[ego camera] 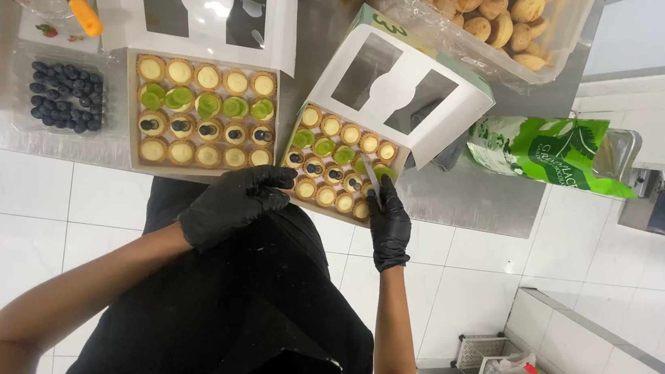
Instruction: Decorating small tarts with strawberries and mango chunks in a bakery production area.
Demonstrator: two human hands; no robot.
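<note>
White windowed tart box [343, 160]: left hand [233, 202] gripping near edge; right hand [388, 221] clamped on small knife [372, 179]; green pouch [551, 151] right.

Two tart boxes [138, 111] [294, 182], one blueberry tray [63, 94], two gloved hands [235, 202] [388, 221].

Both in black gloves: left hand [235, 200] curled at the tart box [340, 167] near corner, right hand [389, 217] pinching a small blade [372, 180] above it
</note>
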